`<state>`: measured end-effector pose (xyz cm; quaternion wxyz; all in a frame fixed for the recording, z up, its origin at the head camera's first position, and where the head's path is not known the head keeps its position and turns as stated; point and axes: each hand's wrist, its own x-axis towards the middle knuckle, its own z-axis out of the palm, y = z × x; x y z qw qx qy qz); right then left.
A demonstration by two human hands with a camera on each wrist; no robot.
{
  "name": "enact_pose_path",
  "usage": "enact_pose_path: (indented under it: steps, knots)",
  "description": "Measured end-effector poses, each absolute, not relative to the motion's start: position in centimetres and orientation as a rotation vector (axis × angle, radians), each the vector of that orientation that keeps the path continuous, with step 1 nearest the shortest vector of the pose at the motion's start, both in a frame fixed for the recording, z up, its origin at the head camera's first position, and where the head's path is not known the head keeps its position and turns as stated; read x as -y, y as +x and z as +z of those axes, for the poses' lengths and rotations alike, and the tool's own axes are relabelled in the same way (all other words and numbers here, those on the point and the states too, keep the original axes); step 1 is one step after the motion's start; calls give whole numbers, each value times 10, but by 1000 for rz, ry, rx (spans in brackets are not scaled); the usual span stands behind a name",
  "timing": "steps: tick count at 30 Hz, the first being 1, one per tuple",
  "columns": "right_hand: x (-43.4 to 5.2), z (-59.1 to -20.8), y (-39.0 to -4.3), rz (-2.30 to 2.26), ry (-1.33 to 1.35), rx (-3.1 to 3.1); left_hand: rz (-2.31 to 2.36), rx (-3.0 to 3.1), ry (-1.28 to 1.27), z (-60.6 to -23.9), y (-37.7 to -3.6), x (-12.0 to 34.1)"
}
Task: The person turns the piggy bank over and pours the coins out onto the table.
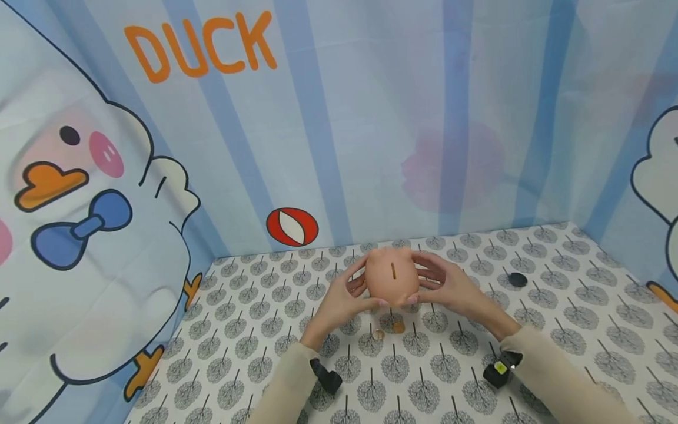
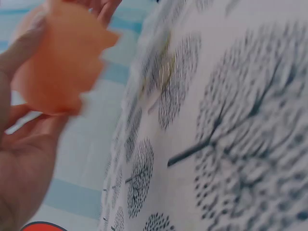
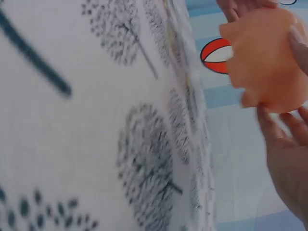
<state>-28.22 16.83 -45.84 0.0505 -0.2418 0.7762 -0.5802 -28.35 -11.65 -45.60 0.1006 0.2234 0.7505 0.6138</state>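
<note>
Tree-patterned worktop (image 1: 556, 282), duck backdrop. Orange piggy bank (image 1: 392, 283), slot up, held above worktop between left hand (image 1: 341, 300) and right hand (image 1: 450, 285), fingers curled around its sides. Beneath: two coins (image 1: 388, 328). Right: black disc (image 1: 518, 280).

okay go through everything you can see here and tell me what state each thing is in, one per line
piggy bank: lifted off the table, slot facing up, held between both hands
left hand: holds the bank's left side
right hand: holds the bank's right side
coins: lying flat on the tablecloth under the bank
black round plug: lying loose on the tablecloth, apart from the bank
tablecloth: spread flat
</note>
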Motion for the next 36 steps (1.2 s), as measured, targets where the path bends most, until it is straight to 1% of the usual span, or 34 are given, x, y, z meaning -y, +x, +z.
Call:
enact_pose_path:
  steps: [4, 9, 12, 18, 20, 23, 30, 36]
  knots:
    - [-169, -459, -283, -1779, -660, -2357, 1784, -2238, 652, -453, -287, 115]
    - [-169, -456, -284, -1795, -644, -2349, 1777, -2278, 685, -446, -289, 113]
    - [-169, -454, -284, -1805, -675, -2352, 1788, -2287, 735, -445, -289, 113]
    - [-166, -453, -279, -1831, -865, -2305, 1815, -2282, 832, -450, -285, 112]
    - [-165, -452, -278, -1825, -882, -2312, 1823, -2287, 838, -451, -285, 112]
    - [-165, -451, -276, -1814, -864, -2333, 1833, -2283, 838, -453, -285, 112]
    - [-167, -456, -280, -1750, -749, -2378, 1810, -2293, 715, -461, -287, 116]
    - [-171, -453, -277, -1731, -745, -2395, 1793, -2305, 751, -459, -284, 113]
